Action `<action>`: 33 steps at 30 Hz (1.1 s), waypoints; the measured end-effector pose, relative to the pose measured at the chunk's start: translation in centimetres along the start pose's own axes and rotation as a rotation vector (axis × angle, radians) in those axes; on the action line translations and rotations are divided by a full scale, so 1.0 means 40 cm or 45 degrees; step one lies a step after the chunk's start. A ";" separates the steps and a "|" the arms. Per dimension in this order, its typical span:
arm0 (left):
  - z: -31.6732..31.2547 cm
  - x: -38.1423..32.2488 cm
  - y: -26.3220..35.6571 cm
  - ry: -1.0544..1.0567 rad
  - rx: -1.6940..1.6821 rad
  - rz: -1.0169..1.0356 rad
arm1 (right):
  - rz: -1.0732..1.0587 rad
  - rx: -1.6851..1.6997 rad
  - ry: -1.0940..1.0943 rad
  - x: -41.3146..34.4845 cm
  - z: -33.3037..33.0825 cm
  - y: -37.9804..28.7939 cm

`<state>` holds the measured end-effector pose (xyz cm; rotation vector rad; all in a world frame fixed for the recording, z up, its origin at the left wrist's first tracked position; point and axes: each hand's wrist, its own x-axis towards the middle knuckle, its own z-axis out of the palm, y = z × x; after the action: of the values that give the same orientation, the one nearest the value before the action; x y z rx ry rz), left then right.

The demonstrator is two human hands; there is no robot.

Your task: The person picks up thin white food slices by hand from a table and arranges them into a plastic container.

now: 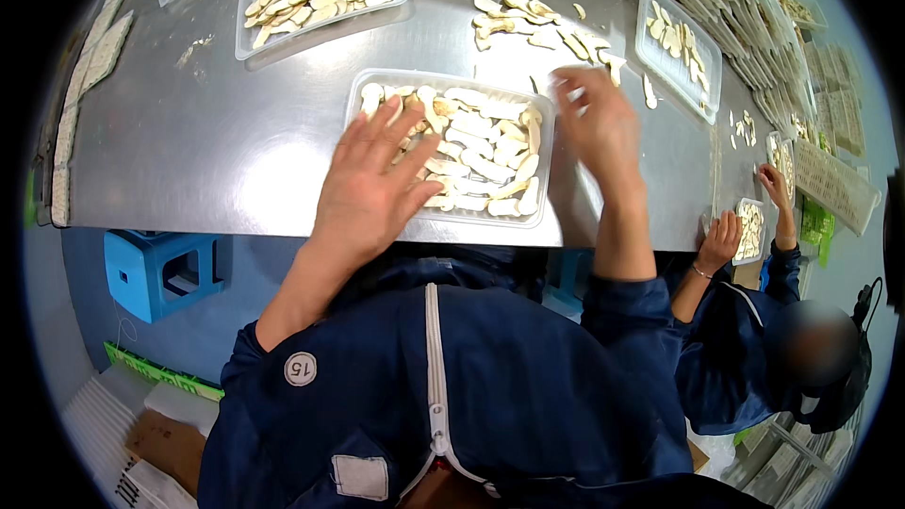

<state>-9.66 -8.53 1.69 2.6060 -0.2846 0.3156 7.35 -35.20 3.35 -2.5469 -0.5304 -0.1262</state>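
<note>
A clear plastic tray (543, 177) of pale mushroom slices (488, 167) lies near the front edge of the steel table. Over its left part rests my left hand (378, 180), fingers spread, palm down on the slices; what lies beneath the palm is hidden. My right hand (599, 113) is just past the tray's upper right corner, blurred, with its fingers bent around something small and whitish that cannot be made out clearly. Beyond it, a loose heap of mushroom slices (527, 18) lies on the table.
A full tray of slices (242, 21) stands at the back left, a part-filled tray (643, 35) at the right. Stacked trays (728, 7) line the back right. A co-worker's hands (721, 237) are at another tray at far right. A blue stool (134, 283) stands below the table.
</note>
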 end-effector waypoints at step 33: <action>-0.011 0.011 -0.041 0.092 0.089 -0.085 | -0.291 0.014 -0.222 0.034 0.052 -0.203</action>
<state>-8.90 -6.97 1.46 2.6593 -0.1636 0.4017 5.35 -27.30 5.74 -2.4928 -0.8869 0.0175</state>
